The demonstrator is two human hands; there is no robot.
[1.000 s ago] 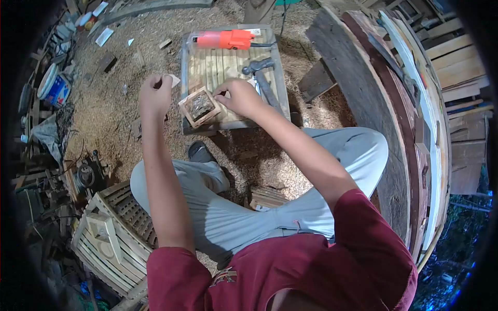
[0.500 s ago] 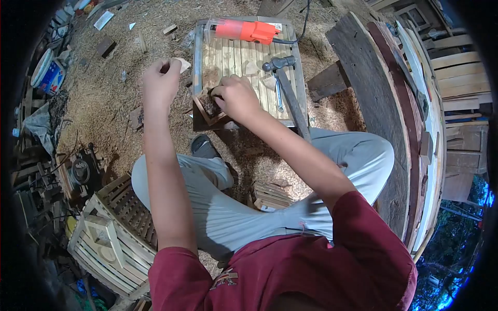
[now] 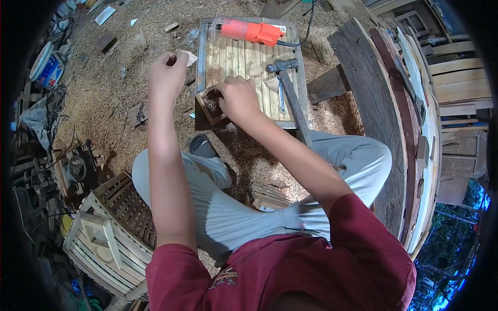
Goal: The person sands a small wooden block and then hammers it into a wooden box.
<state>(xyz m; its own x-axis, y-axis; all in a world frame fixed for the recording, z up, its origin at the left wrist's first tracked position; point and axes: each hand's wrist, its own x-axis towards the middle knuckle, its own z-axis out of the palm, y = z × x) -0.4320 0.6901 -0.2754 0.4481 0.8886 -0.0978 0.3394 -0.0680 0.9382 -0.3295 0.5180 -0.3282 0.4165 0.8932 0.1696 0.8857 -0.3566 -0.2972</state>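
My left hand [image 3: 168, 75] is raised left of the small slatted table [image 3: 228, 57], its fingers closed in a pinch. A pale flat piece [image 3: 191, 58], perhaps wood, sticks out past the fingertips. At the table's near left corner stands a small open wooden box [image 3: 201, 108] with dark small contents I cannot make out. My right hand [image 3: 239, 99] is at the box's right side, fingers curled and thumb pressed in; whatever they hold is hidden. A hammer [image 3: 295, 101] and a wrench [image 3: 281, 98] lie to the right of that hand.
An orange power tool [image 3: 249, 32] with a black cord lies across the table's far end. Long boards [image 3: 368, 103] lean on the right. A slatted wooden piece [image 3: 104, 254] stands lower left. Sawdust [image 3: 98, 109] and wood scraps cover the ground.
My right hand has drawn back from inside the box toward its right side, showing more of its inside. My left hand has shifted slightly right and away, the pale piece moving with it.
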